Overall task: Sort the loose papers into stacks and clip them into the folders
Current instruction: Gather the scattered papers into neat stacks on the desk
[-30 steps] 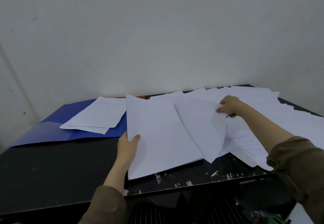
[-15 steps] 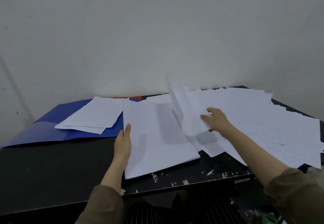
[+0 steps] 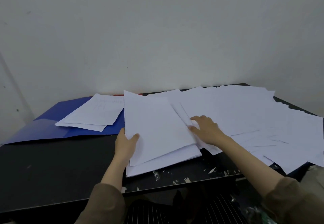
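Fingers (image 3: 201, 118) on loose papers (image 3: 245, 111), blue folder (image 3: 52, 129) left

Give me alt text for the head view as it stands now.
A person's left hand grips the left edge of a white paper stack on a black table, while the right hand rests open on loose sheets spread to the right. To the left, an open blue folder holds a few papers.

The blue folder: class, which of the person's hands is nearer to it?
Left. The left hand grips the near stack's edge, just beside the blue folder. The right hand rests on the loose papers, farther right, across that stack.
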